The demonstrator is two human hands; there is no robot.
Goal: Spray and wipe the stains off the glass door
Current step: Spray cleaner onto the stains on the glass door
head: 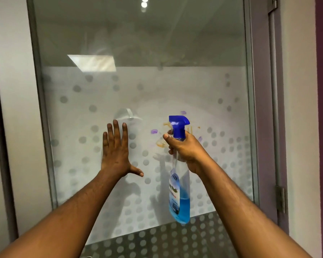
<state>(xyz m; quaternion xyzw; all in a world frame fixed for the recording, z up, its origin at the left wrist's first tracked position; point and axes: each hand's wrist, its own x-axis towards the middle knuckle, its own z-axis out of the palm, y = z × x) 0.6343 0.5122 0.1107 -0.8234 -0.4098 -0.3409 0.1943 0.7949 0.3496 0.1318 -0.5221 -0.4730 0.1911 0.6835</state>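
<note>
Right hand (pixel 183 148) grips spray bottle (pixel 179 192); left hand (pixel 116 151) flat on glass door (pixel 175 86)

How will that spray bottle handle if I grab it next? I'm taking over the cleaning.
Probably light: the spray bottle shows blue liquid only in its lower part. The clear plastic body likely flexes a little when squeezed. Held at the neck by the right hand, it hangs bottom-heavy, so it may swing.

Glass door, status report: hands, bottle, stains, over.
Left hand open, flat against glass door. Right hand shut on spray bottle, nozzle facing stains. Stains unwiped; no cloth in view.
</note>
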